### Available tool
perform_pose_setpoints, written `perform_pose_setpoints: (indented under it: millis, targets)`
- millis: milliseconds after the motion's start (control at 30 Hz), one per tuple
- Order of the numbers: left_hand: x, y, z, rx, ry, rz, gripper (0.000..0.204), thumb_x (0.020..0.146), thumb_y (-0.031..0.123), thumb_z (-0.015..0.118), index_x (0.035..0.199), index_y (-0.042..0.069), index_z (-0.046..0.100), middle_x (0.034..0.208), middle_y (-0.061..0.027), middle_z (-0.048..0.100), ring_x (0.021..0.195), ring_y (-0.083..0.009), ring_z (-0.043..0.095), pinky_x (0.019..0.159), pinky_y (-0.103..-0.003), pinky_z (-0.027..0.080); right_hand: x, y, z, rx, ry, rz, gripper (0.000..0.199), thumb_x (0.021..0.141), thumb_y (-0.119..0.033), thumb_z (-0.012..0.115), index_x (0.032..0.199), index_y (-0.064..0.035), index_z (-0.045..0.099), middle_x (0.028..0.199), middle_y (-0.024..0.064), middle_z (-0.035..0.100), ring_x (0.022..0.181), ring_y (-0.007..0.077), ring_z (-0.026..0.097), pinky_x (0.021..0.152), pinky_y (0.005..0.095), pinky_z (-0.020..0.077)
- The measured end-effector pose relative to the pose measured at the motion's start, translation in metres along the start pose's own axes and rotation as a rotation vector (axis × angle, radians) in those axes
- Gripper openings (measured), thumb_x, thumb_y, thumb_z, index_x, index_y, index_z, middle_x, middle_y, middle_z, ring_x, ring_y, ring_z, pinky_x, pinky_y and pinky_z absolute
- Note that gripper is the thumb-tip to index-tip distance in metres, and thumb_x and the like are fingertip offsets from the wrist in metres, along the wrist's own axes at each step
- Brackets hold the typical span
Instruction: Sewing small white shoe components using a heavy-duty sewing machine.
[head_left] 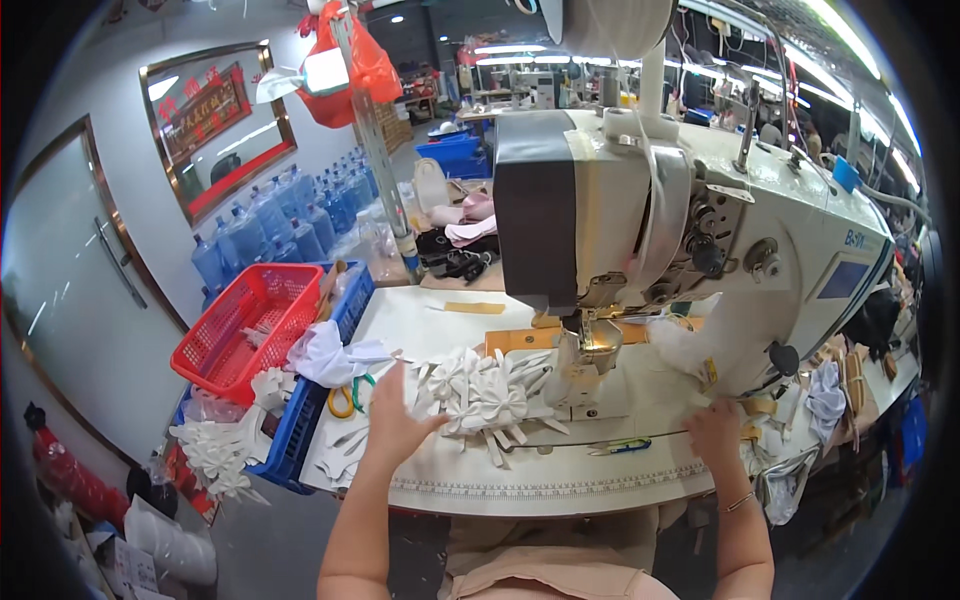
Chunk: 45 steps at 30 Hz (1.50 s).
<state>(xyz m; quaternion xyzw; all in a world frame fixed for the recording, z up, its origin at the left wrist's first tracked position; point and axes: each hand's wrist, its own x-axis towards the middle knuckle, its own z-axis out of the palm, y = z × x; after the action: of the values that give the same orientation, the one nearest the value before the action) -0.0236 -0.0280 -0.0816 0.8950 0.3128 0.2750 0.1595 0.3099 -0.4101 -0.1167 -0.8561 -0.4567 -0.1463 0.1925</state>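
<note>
Head view, all relative to the sewing machine (795, 225): white bow pile (485, 395) sits left of its needle, on the table (390, 312). Left hand (395, 420) at the pile's left edge, thumb spread from fingers, bows just beside the thumb; can't confirm contact. Right hand (715, 432) right of the needle, well apart from bows; fingers blurred, can't tell if together or gripping. Pen (622, 446) in front of needle.

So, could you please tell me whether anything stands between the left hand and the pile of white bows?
Nothing visible does: the left hand is open right beside the white bows, though I cannot tell whether it touches them.
</note>
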Motion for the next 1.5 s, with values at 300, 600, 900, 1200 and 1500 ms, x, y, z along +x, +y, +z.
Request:
perform_pose_setpoints:
  millis: [300, 600, 900, 1200, 1500]
  targets:
    - [0.085, -0.004, 0.056, -0.173, -0.632, -0.19, 0.136, 0.042, 0.055, 0.085, 0.147, 0.015, 0.009, 0.147, -0.0271, 0.012, 0.132, -0.0481, 0.021, 0.108, -0.05, 0.025, 0.035, -0.178, 0.028, 0.606, -0.071, -0.27, 0.045, 0.071, -0.02, 0.075, 0.111, -0.0057, 0.059, 0.112, 0.0161, 0.058, 0.101, 0.0337, 0.057, 0.091, 0.0413, 0.044]
    - [0.063, 0.021, 0.044, -0.288, -0.498, 0.081, 0.116, 0.048, 0.038, 0.087, 0.141, 0.004, 0.027, 0.135, -0.0228, 0.037, 0.124, -0.0348, 0.041, 0.105, -0.037, 0.033, 0.084, -0.273, 0.127, 0.271, 0.028, -0.131, 0.071, 0.078, -0.034, 0.062, 0.135, -0.0026, 0.033, 0.139, 0.0226, 0.026, 0.115, 0.0381, 0.036, 0.099, 0.0512, 0.0236]
    - [0.008, 0.048, 0.02, -0.712, -0.28, 0.426, 0.081, 0.053, 0.016, 0.085, 0.126, 0.01, 0.049, 0.127, -0.0153, 0.043, 0.118, -0.0275, 0.046, 0.096, -0.036, 0.042, 0.045, -0.253, 0.079, 0.409, 0.493, -0.672, 0.05, 0.072, -0.015, 0.07, 0.119, -0.0115, 0.054, 0.121, 0.0124, 0.046, 0.098, 0.0285, 0.051, 0.08, 0.041, 0.045]
    - [0.043, 0.25, 0.04, -0.307, -0.514, 0.956, 0.076, 0.059, 0.031, 0.078, 0.128, 0.017, 0.049, 0.127, -0.0156, 0.042, 0.106, -0.0327, 0.054, 0.092, -0.038, 0.045, -0.004, -0.138, 0.041, 0.131, 0.975, -0.216, 0.057, 0.076, -0.017, 0.072, 0.122, 0.0013, 0.044, 0.132, 0.0254, 0.028, 0.115, 0.0391, 0.039, 0.092, 0.0427, 0.0402]
    - [0.107, 0.292, 0.183, 0.348, -0.484, 0.57, 0.111, 0.056, 0.023, 0.082, 0.143, 0.008, 0.015, 0.132, -0.0186, 0.039, 0.1, -0.0415, 0.058, 0.085, -0.049, 0.046, 0.047, -0.046, 0.083, 0.566, 0.296, 0.222, 0.066, 0.075, -0.023, 0.07, 0.125, 0.0025, 0.035, 0.133, 0.0255, 0.029, 0.12, 0.0424, 0.032, 0.102, 0.0473, 0.0272]
